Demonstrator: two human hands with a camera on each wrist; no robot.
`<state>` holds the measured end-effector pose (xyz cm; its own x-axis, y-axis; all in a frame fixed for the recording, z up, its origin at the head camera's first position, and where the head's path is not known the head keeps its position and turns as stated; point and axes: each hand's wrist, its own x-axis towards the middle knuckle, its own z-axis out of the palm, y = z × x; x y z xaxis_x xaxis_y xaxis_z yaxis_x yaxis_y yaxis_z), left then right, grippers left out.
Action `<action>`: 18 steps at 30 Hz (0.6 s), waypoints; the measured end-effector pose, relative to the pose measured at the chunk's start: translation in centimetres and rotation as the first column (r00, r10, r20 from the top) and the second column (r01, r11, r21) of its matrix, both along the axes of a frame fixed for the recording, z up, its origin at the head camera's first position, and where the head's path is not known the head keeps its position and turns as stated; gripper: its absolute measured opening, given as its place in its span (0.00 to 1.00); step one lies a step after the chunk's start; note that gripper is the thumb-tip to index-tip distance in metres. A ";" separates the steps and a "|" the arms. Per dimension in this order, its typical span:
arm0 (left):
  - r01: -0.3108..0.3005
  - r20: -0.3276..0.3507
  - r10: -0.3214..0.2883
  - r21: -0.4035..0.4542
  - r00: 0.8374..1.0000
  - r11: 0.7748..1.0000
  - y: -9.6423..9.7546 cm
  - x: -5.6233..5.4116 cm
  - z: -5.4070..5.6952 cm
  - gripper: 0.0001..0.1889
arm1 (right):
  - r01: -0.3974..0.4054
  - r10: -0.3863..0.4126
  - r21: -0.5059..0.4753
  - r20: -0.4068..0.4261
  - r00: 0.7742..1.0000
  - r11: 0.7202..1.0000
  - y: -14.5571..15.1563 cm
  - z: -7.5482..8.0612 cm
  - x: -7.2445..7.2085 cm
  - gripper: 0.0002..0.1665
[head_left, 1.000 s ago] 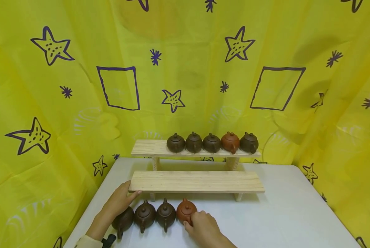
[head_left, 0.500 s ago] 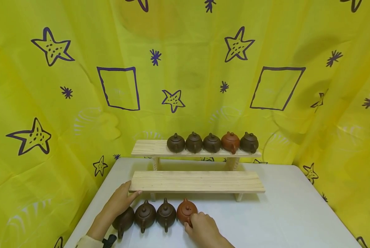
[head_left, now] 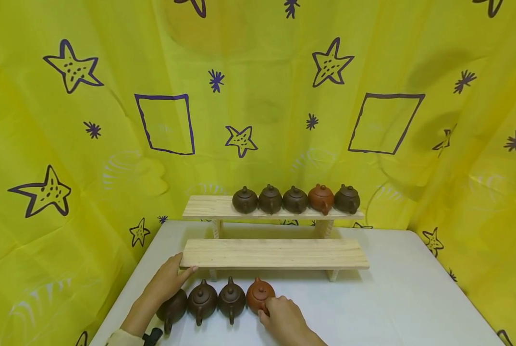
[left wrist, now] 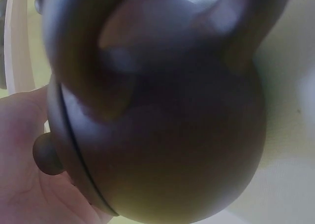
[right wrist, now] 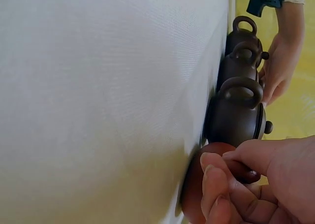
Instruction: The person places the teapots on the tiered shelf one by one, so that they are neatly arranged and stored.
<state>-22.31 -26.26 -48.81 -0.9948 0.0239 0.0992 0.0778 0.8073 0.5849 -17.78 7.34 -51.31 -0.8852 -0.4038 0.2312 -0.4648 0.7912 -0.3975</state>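
My right hand (head_left: 286, 318) pinches the handle of a reddish-brown clay teapot (head_left: 259, 291), the rightmost of the front row on the table. In the right wrist view thumb and fingers close around that handle, and the red body (right wrist: 194, 194) is partly covered by them. My left hand (head_left: 167, 281) rests at the left end of the lower wooden shelf (head_left: 275, 252), thumb along its front edge. Under that wrist stands a dark brown teapot (head_left: 171, 307), partly hidden; its body (left wrist: 172, 135) fills the left wrist view. Two more dark teapots, one (head_left: 202, 299) and another (head_left: 231, 298), stand between.
Behind, a higher wooden shelf (head_left: 208, 206) carries several dark teapots (head_left: 270, 199) and one reddish teapot (head_left: 321, 198), all on its middle and right. Both shelves stand on a white table (head_left: 413, 298). A yellow curtain (head_left: 275, 168) with star drawings surrounds the table's back and sides.
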 end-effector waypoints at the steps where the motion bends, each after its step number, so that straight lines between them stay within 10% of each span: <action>1: 0.001 0.000 -0.001 0.000 1.000 1.000 0.0 0.0 0.0 0.39 | 0.000 0.000 -0.008 -0.002 1.000 1.000 0.1 0.0 0.0 0.28; 18: 0.004 -0.004 -0.004 0.003 1.000 1.000 -0.2 -0.2 -0.4 0.39 | -0.063 0.064 -0.091 0.007 0.998 0.994 1.5 1.6 0.7 0.27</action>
